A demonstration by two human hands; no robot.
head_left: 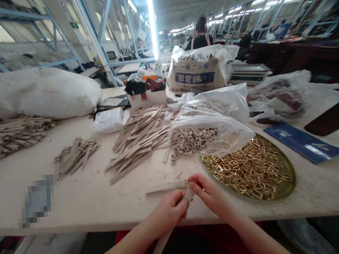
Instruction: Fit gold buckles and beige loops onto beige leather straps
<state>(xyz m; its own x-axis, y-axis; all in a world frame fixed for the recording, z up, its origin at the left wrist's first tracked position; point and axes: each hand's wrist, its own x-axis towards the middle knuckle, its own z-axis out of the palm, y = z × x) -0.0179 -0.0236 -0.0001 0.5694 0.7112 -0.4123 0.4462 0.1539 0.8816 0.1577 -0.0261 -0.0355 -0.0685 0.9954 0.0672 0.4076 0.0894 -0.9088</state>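
Note:
My left hand [173,208] is closed around a beige strap [163,245], whose long end hangs down over the table's front edge. Above the fist, the strap's upper part reaches my right hand [202,187], which pinches it between thumb and fingertips. Something small sits at those fingertips, too blurred to make out. A flat beige strip [164,187] points left from the same spot, and I cannot tell whether it joins the held strap. Right of my hands lies a round tray [289,173] heaped with gold metal buckles [251,168].
Loose straps [141,138] are piled ahead, with a smaller bundle [76,154] to their left. Small beige loops [190,141] spill from a clear plastic bag [226,133]. A blue booklet [303,140] lies beyond the tray. A large printed sack [199,70] stands behind; a person [201,36] is farther off.

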